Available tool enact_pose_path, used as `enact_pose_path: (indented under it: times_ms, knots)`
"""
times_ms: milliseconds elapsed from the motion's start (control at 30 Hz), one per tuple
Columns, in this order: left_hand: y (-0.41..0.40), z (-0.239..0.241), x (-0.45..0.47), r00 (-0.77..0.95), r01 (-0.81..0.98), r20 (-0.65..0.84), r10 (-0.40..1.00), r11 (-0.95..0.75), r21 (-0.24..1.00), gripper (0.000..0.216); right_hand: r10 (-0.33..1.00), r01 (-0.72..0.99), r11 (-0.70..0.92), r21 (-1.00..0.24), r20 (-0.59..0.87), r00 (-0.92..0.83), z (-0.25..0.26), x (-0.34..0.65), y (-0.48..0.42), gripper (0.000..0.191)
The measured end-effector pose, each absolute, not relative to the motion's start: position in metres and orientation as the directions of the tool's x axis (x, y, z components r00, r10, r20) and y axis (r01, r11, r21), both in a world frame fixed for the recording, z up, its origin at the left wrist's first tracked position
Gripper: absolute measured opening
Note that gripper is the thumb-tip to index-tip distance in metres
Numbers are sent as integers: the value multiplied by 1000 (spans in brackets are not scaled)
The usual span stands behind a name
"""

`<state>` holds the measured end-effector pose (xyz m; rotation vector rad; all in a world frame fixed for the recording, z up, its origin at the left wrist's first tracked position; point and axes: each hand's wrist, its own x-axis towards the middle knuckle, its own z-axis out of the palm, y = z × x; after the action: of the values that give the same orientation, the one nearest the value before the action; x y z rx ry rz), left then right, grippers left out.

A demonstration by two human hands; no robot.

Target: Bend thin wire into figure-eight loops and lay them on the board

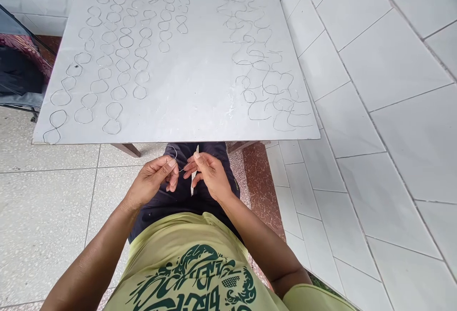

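My left hand (155, 176) is closed, its thumb and forefinger pinching a thin metal wire (172, 146). A rounded loop of this wire rises above those fingers, and its other part runs across toward the right. My right hand (211, 174) has its thumb and forefinger close together at the wire's other end, the remaining fingers loosely curled. A narrow pale strip (194, 177) stands out beside the right fingers; whether they grip it or it rests on my lap I cannot tell. Both hands are over my lap, just short of the table edge.
On the white table (193, 96), rows of figure-eight wires (123, 65) lie at the left. Loosely bent, overlapping wires (264, 65) spread over the right side. A tiled wall (357, 82) borders the table on the right. A dark chair (21, 68) stands at the far left.
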<state>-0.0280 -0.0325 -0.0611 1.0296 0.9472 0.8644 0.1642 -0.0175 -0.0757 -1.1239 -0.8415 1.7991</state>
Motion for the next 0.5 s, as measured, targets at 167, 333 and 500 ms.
enact_pose_path:
  times_ms: [167, 333, 500]
  knots:
    - [-30, -65, -27, 346, -182, -261, 901, 337, 924, 29, 856, -306, -455, -836, -314, -411, -78, 165, -25, 41]
    - [-29, -66, -23, 333, -155, -280, 900, 345, 926, 30, 872, -362, -442, -821, -299, -387, -86, 160, -28, 34]
    - [-26, -61, -23, 171, -106, -261, 950, 281, 954, 34, 881, -337, -444, -830, -336, -333, -86, 160, -29, 34]
